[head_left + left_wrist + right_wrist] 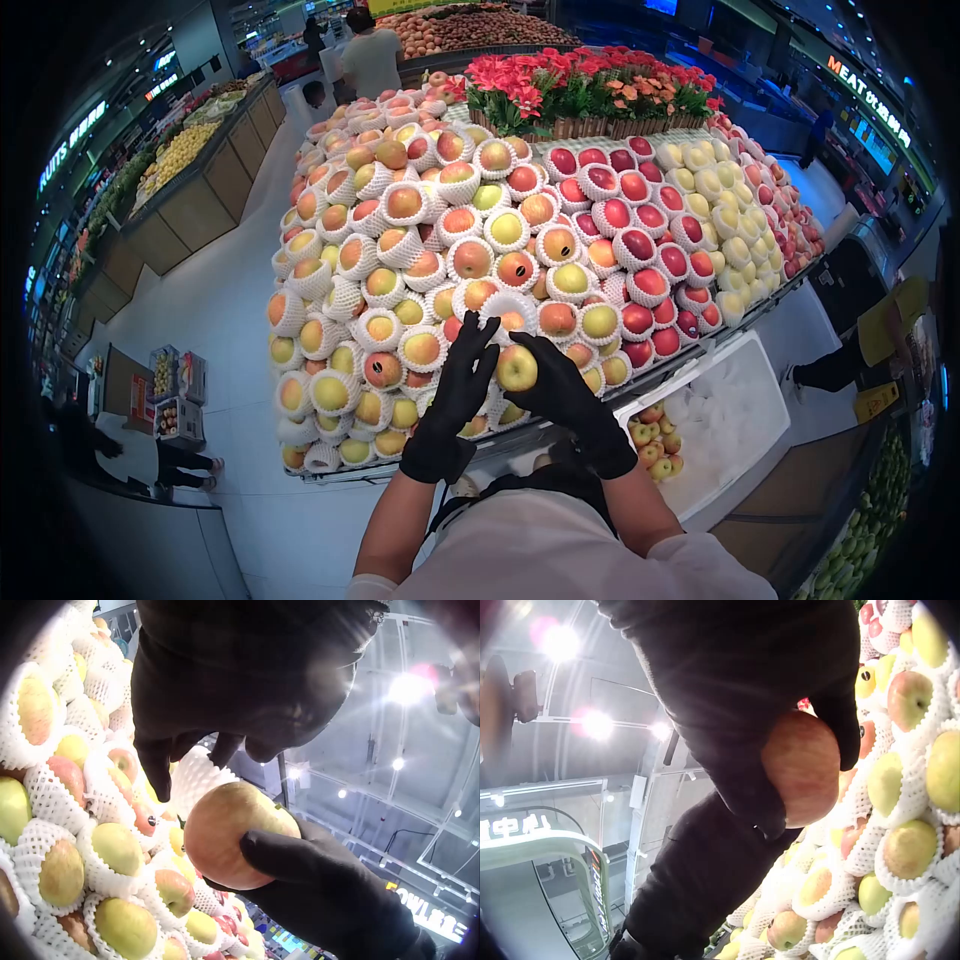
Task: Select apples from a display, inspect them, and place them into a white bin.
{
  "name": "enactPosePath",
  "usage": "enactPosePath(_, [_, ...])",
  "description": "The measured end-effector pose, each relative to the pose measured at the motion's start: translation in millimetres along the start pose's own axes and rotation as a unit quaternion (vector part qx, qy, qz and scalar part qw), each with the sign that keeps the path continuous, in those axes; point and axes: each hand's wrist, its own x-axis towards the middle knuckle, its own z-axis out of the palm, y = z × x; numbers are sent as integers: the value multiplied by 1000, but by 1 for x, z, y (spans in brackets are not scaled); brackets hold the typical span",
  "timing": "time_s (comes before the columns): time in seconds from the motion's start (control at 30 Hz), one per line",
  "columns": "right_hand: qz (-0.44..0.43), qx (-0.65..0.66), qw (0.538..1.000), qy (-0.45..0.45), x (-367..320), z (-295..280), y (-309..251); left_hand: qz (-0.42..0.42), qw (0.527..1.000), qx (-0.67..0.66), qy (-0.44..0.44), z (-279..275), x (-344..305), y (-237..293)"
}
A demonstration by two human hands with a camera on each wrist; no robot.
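Observation:
My right hand, in a black glove, grips a bare yellow-red apple. In the left wrist view the thumb lies across that apple's side. My left hand, also black-gloved, is just left of the apple, with its fingers pointing toward the display. Its fingers pinch a white foam net, seen in the left wrist view close behind the apple. The right wrist view shows the apple between the right thumb and fingers; the left hand's fingers are hidden there.
Netted apples are heaped on the sloping stand before me. Dark red apples and pale yellow fruit fill its right part. A white bin at right holds loose apples. Red flowers line the back.

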Motion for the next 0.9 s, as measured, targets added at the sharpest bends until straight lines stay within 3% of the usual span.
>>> enactPosePath(0.17, [29,36,996,-74,0,-2,-8,-47,992,-42,105,3,6,-14])
enactPosePath(0.33, [154,157,973,-75,6,-9,-37,22,980,80,184,-1,7,-20])
enactPosePath(0.43, [179,122,976,-25,9,-11,-34,40,976,123,172,-4,4,-16])
enactPosePath(0.6, [143,212,966,48,17,-12,-39,61,979,139,134,-3,3,0])
enactPosePath(0.7, [106,158,980,54,20,-9,-46,46,983,134,114,-2,2,9])
enactPosePath(0.9, [120,153,981,4,20,-5,-42,68,990,96,72,-2,4,16])
